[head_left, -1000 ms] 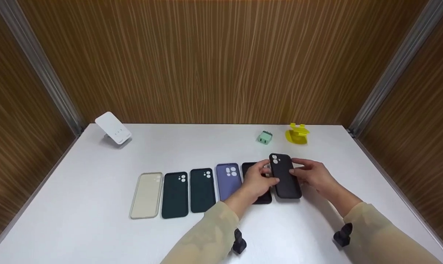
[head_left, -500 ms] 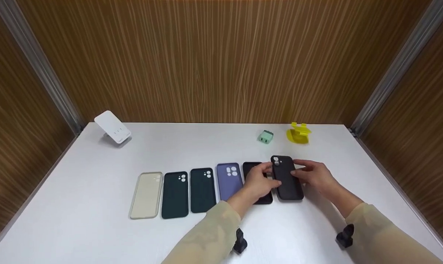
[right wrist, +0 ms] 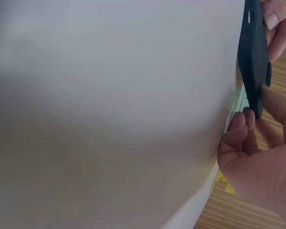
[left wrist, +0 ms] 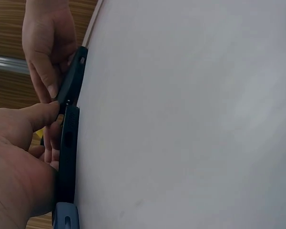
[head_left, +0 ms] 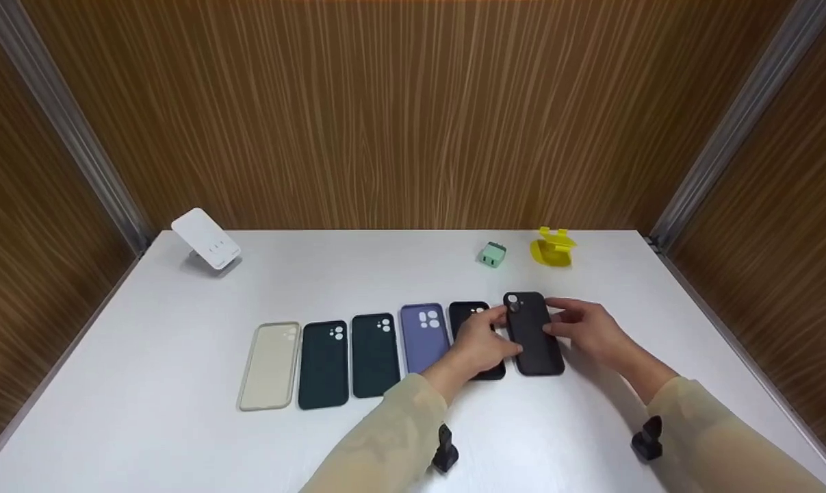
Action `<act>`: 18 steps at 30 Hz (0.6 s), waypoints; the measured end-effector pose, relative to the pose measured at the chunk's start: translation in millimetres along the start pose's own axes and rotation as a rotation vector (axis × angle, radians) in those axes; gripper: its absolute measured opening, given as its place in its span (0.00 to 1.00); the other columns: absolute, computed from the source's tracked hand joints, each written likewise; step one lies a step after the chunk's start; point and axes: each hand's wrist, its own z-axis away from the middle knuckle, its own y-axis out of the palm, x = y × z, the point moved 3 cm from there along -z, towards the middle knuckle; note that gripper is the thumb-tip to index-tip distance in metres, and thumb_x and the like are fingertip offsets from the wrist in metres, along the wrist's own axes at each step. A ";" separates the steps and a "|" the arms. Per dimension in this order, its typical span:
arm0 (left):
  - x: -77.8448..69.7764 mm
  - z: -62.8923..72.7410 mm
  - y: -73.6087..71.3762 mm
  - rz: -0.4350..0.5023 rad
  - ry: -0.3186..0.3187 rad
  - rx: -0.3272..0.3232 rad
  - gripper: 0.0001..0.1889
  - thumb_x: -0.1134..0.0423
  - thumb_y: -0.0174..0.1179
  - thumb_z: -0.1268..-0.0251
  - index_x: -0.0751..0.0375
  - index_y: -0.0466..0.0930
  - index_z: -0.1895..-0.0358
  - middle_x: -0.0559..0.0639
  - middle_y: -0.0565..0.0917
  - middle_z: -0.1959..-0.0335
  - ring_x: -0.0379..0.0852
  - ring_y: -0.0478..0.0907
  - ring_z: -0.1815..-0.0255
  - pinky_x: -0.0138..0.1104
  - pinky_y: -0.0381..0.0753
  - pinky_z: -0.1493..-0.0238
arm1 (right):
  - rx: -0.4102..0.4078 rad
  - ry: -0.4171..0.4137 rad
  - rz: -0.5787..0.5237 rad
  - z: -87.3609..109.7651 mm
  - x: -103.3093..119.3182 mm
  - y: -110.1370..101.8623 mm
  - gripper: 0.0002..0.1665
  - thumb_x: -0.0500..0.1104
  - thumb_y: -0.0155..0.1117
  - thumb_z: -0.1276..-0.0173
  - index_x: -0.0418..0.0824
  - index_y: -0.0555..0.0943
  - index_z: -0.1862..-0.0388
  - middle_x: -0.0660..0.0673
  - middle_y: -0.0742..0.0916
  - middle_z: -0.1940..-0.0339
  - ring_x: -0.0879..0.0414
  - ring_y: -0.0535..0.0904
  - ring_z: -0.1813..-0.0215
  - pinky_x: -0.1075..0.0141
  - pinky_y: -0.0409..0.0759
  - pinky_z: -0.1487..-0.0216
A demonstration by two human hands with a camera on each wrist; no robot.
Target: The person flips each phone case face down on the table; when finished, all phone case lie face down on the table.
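A black phone case (head_left: 536,339) lies at the right end of a row of cases, its back up and its camera holes at the far end. My left hand (head_left: 481,342) holds its left edge between thumb and fingers, reaching over another black phone case (head_left: 496,373) that it partly covers. From the other side, my right hand (head_left: 590,332) pinches the right edge. The right wrist view has the held phone case (right wrist: 252,57) edge-on, tilted, with the right thumb and fingers (right wrist: 236,136) at one end.
Left along the row lie a purple case (head_left: 423,339), two dark green cases (head_left: 376,356) and a cream case (head_left: 270,366). Behind stand a green charger plug (head_left: 493,255), a yellow stand (head_left: 553,250) and a white stand (head_left: 206,239). Wooden panels enclose the white table (head_left: 146,424).
Both hands have moved the black phone case slightly towards the person and lower, so it lies nearer the row's line. The hold stays the same.
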 end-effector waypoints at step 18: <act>-0.8 3.9 -0.2 0.008 0.007 0.066 0.37 0.71 0.76 0.40 0.67 0.74 0.26 0.58 0.85 0.37 0.37 0.84 0.64 0.29 0.83 0.58 | 0.057 -0.066 0.019 8.7 -9.3 -1.2 0.41 0.43 0.75 0.29 0.33 0.70 0.21 0.33 0.82 0.31 0.42 0.78 0.34 0.57 0.78 0.36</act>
